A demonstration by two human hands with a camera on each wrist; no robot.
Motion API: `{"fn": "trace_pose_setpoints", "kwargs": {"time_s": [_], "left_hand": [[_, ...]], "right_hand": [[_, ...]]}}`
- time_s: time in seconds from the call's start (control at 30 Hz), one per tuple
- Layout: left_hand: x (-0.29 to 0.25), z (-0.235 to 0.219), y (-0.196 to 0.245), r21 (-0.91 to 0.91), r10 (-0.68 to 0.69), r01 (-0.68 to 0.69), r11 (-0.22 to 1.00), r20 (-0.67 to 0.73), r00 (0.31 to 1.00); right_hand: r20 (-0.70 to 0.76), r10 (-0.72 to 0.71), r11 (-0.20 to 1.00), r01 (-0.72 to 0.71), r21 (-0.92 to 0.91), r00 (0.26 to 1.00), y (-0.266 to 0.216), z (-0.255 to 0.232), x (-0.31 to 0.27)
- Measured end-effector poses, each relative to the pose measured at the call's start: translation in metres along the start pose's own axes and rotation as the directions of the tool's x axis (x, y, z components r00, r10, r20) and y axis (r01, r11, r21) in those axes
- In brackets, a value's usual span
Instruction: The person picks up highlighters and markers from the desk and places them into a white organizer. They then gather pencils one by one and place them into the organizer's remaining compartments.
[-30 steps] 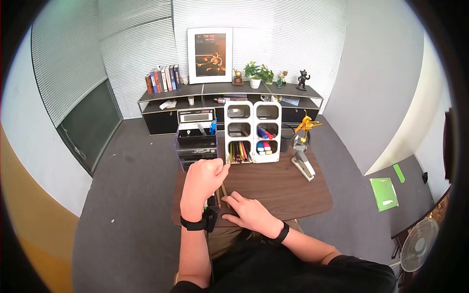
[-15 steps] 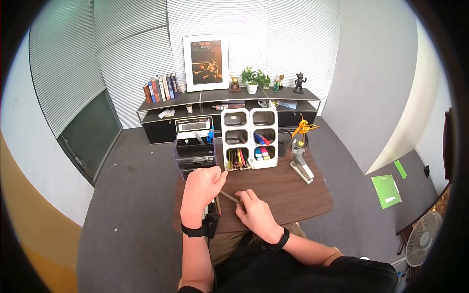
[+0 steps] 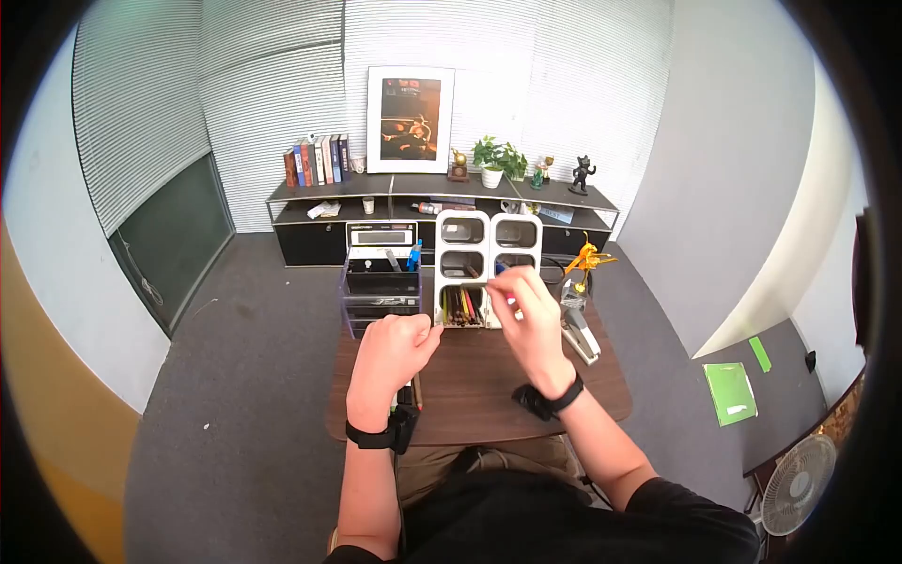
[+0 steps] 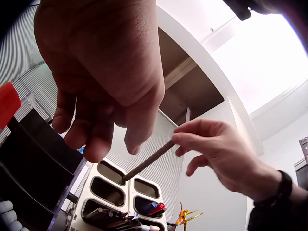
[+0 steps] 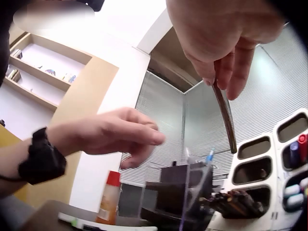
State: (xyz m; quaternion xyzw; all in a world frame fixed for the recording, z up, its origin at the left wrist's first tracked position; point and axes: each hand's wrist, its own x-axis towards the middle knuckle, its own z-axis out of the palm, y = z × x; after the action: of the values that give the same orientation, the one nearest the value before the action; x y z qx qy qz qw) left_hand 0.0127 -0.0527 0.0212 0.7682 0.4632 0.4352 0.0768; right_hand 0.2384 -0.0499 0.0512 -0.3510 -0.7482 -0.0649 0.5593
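Observation:
My right hand (image 3: 534, 324) is raised in front of the white organizer (image 3: 486, 252). In the right wrist view, the fingers of that hand (image 5: 228, 36) pinch a dark pencil (image 5: 224, 115) that slants down; its lower end overlaps the organizer's top-left compartment from this angle. The left wrist view shows the same pencil (image 4: 151, 160) from below. A bundle of pencils (image 3: 460, 306) fills the bottom-left compartment. Loosely curled and holding nothing, my left hand (image 3: 390, 360) hangs over the table's left part, near a pencil (image 3: 419, 391) lying there.
A dark drawer unit (image 3: 381, 305) with blue pens (image 3: 414, 256) stands left of the organizer. On the right are a stapler (image 3: 581, 336) and an orange figurine (image 3: 587, 258). A red-capped bottle (image 5: 110, 197) shows in the right wrist view. Behind the table is a low black cabinet (image 3: 310, 244).
My right hand has lifted from the tabletop beside my left hand and moved up and forward to the organizer, with the pencil in its fingers. My left hand has stayed nearly in place.

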Motion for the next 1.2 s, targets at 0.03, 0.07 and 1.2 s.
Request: {"fn": "trace_pose_setpoints", "kwargs": {"time_s": [0.03, 0.07, 1.2], "left_hand": [[0.000, -0.001, 0.000, -0.003, 0.001, -0.001, 1.000, -0.004, 1.000], [0.000, -0.002, 0.001, -0.007, 0.002, -0.002, 1.000, -0.010, 1.000], [0.000, -0.004, 0.001, 0.029, -0.014, 0.014, 0.999, 0.006, 1.000]], "right_hand": [[0.015, -0.005, 1.000, 0.005, -0.007, 1.000, 0.014, 0.008, 0.006], [0.031, -0.013, 1.000, 0.013, -0.014, 0.999, 0.029, 0.016, 0.011], [0.696, 0.068, 0.997, -0.067, -0.029, 0.715, -0.036, 0.039, -0.113]]}}
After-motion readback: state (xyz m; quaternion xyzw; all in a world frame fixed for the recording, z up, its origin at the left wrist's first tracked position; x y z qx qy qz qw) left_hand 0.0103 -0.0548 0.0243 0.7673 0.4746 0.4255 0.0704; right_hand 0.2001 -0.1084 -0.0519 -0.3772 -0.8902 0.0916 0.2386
